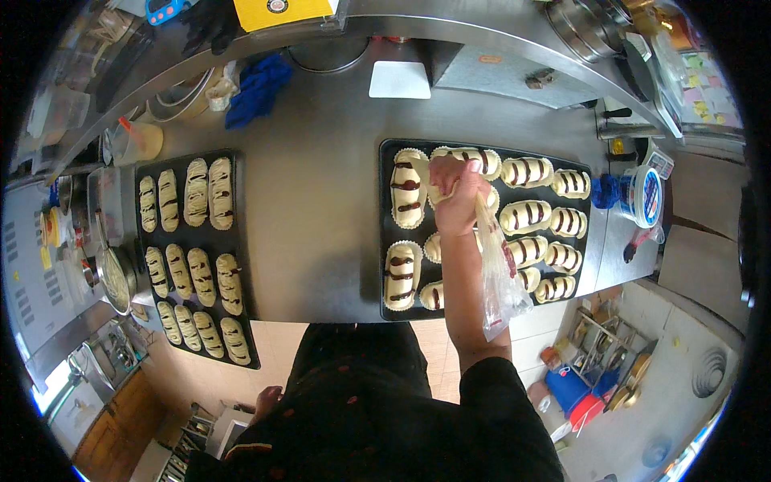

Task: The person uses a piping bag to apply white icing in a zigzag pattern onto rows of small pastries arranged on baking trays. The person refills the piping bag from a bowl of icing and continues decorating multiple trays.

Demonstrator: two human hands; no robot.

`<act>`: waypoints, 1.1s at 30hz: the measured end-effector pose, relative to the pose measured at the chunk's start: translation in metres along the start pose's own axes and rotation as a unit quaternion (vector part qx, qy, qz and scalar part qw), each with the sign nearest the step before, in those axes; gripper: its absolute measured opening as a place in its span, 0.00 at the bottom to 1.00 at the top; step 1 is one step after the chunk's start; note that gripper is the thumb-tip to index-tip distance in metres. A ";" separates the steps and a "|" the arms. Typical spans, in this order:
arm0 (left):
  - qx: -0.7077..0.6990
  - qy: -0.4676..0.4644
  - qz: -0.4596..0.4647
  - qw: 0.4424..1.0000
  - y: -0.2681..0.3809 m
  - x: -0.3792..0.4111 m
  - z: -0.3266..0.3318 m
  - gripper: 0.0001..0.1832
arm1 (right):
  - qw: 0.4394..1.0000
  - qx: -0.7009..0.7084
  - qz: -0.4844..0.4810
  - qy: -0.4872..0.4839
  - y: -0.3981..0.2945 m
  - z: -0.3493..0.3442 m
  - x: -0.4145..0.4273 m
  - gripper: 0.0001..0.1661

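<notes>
My right hand (458,196) grips a clear plastic piping bag (495,271) over the upper left part of a black baking tray (383,241). A pale filling shows in the bag, with a dark red smear on its side. Oblong dough pieces (525,217) in paper cases lie in rows on this tray, crossed with dark brown stripes; my hand and forearm cover some of them. The tip of the bag cannot be made out. Low at my left side hangs my left hand (268,399), partly hidden by dark clothing, away from the worktop; its fingers are not clear.
A second black tray (246,283) of striped dough pieces lies at the left, reaching past the edge of the steel worktop (307,211). Behind are a blue cloth (259,90) and a white card (400,79). A white tub (644,196) stands at the right. A steel shelf (421,21) spans the back.
</notes>
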State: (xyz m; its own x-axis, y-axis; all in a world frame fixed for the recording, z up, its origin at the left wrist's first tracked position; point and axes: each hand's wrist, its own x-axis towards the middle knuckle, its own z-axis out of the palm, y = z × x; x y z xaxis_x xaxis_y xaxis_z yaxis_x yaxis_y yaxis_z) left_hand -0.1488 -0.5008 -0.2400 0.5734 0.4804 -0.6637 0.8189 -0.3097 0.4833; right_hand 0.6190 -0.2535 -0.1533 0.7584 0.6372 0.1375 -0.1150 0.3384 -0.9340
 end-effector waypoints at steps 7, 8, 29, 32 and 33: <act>0.062 -0.162 -0.118 0.978 0.024 0.018 0.000 0.17 | 0.995 -0.096 0.024 -0.015 -0.014 0.005 -0.012 0.36; 0.037 -0.109 -0.100 0.988 0.022 0.016 0.002 0.16 | 0.998 -0.058 -0.002 -0.015 -0.010 -0.005 -0.009 0.36; 0.007 -0.144 -0.114 0.983 0.005 0.027 -0.011 0.18 | 0.990 -0.137 -0.005 0.032 -0.034 -0.017 -0.033 0.38; -0.025 -0.123 -0.129 0.984 0.008 0.030 -0.015 0.17 | 0.994 -0.098 -0.033 -0.042 -0.024 -0.017 -0.046 0.38; -0.034 -0.119 -0.138 0.983 0.008 0.031 -0.017 0.17 | 0.991 -0.105 -0.031 -0.077 -0.024 -0.016 -0.050 0.38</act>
State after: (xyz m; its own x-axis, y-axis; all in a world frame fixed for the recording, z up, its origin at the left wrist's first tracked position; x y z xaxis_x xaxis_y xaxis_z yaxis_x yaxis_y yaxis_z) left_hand -0.1247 -0.4749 -0.2466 0.3271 0.3310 -0.8851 0.9448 -0.1346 0.2988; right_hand 0.5938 -0.3045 -0.1425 0.6503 0.7236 0.2313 0.0783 0.2390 -0.9679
